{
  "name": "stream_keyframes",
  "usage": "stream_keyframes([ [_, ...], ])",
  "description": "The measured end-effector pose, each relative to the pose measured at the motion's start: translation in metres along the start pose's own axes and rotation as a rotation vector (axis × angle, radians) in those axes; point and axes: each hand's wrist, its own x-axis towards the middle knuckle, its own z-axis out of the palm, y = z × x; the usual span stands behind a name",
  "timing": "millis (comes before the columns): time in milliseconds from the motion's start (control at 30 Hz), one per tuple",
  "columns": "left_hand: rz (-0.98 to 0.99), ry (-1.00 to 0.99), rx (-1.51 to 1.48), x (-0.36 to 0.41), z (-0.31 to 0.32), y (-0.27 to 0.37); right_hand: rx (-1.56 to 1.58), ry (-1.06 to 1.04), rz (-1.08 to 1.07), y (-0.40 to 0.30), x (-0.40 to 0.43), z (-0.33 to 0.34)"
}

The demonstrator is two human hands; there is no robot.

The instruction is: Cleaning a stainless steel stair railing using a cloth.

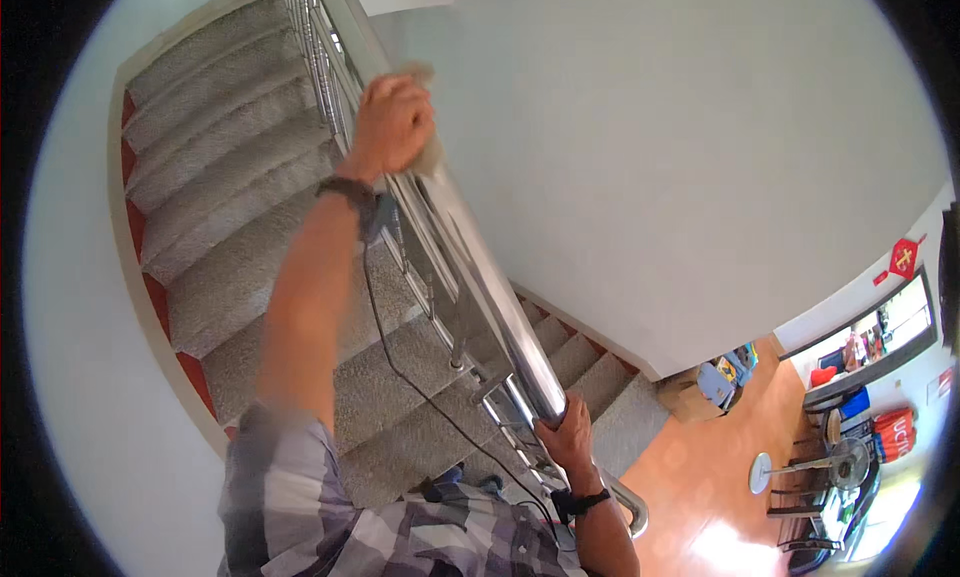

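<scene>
A thick, shiny metal handrail (480, 269) slopes down the staircase from upper left to lower right. Far along it, my left hand (395, 122) presses a beige cloth (429, 153) onto the rail, partly hiding the cloth. My right hand (568, 434) grips the same handrail lower down, close to my body. A dark band circles each wrist. From near the left wrist, a thin black cable (416, 389) runs down towards my waist.
Grey carpeted stairs (247, 239) curve on the left, beside metal balusters (322, 74). More steps descend at the right to an orange floor (667, 472) with a cardboard box (686, 401) of items, a standing fan (847, 463) and chairs.
</scene>
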Motion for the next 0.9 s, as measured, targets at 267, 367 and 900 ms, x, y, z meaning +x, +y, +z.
stream_keyframes([
  [267, -0.168, 0.131, -0.152, -0.038, 0.02, 0.047, -0.043, 0.038, 0.031, -0.007, 0.007, -0.002],
  [367, -0.168, 0.072, -0.215, -0.096, 0.031, 0.114, -0.03, 0.043, 0.017, -0.006, 0.004, -0.002],
  [900, -0.848, 0.349, -0.47, -0.107, 0.046, 0.163, -0.031, 0.048, 0.011, -0.011, -0.002, -0.004],
])
